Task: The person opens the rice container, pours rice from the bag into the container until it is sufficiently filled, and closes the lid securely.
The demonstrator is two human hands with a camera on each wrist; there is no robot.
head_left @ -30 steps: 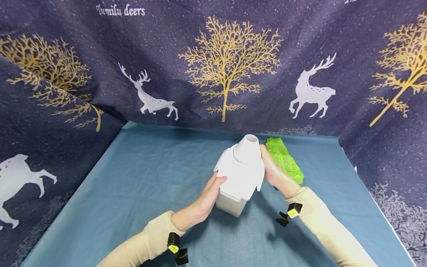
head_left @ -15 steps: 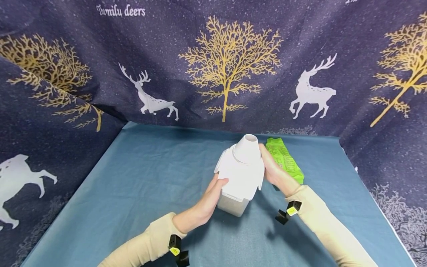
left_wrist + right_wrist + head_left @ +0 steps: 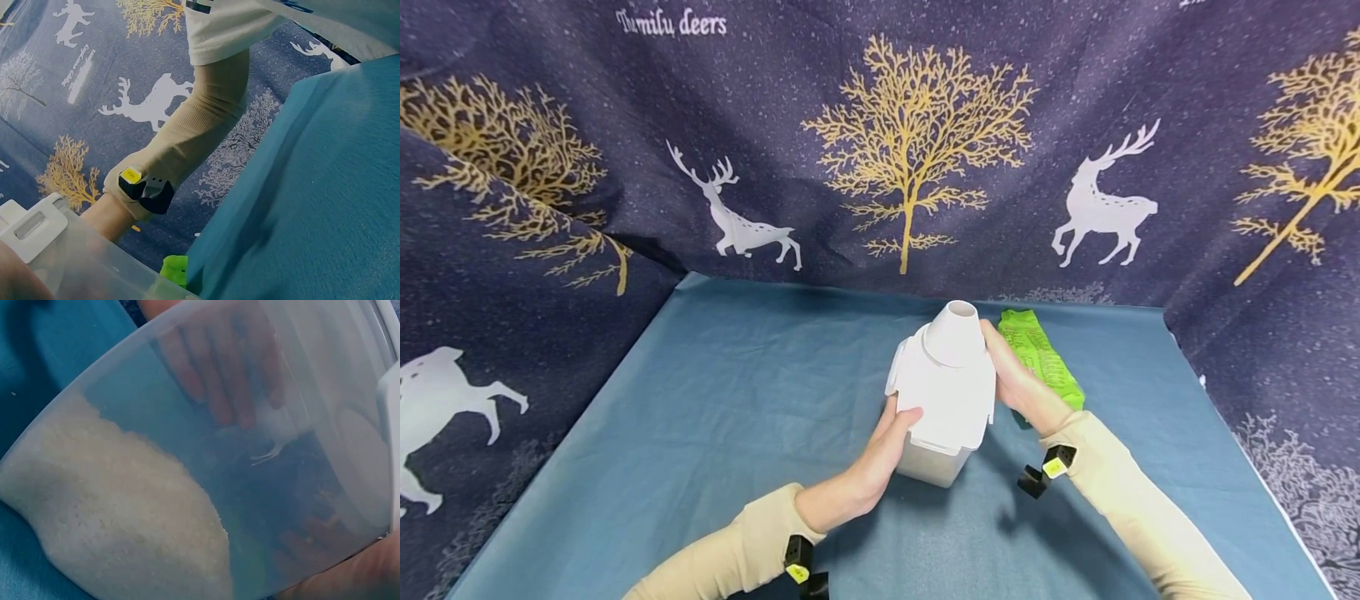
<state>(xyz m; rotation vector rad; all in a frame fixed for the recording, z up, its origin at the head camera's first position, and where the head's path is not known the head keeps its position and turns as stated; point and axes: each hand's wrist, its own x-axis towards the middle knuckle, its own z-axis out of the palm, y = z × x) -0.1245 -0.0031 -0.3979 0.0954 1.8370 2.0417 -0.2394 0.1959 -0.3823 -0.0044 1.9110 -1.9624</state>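
A translucent storage container with a white lid is held over the blue cloth, mid-right in the head view. A white cone-shaped spout with a round opening tops the lid. My left hand grips the near left side, its thumb on the lid. On the right side, my right hand holds the container near the spout, its fingers partly hidden. Through the clear wall in the right wrist view, pale grains, like rice, lie sloped towards one end. Fingers press against the far wall there.
Just right of my right hand, a bright green printed bag lies on the blue cloth. A dark fabric backdrop with trees and deer rises behind the table's back edge.
The container's near end has swung slightly to the right, so it stands a little straighter. My left hand has moved right with it; the right hand has barely shifted.
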